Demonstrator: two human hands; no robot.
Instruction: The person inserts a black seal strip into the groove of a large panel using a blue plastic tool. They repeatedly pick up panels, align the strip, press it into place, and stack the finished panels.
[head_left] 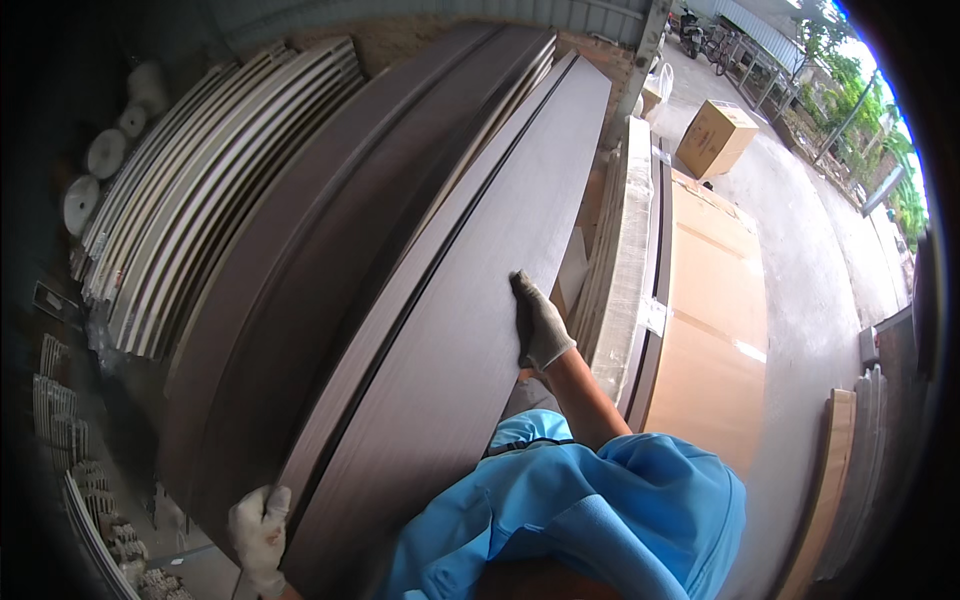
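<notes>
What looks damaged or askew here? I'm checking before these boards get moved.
Nothing stands out. The dark brown panel leans on the stack, with the gloved left hand and right hand on its edges. No cracks or chips show.

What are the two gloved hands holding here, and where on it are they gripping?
A long dark brown panel, standing on edge. The left hand grips its left edge near the lower end; the right hand lies on its right edge, farther up.

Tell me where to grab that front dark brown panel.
Take the front dark brown panel by its two long edges, one from each side. It stands on edge, leaning on the stack, too broad for one hand. The gloved right hand already holds the right edge, the left hand the lower left edge.
</notes>
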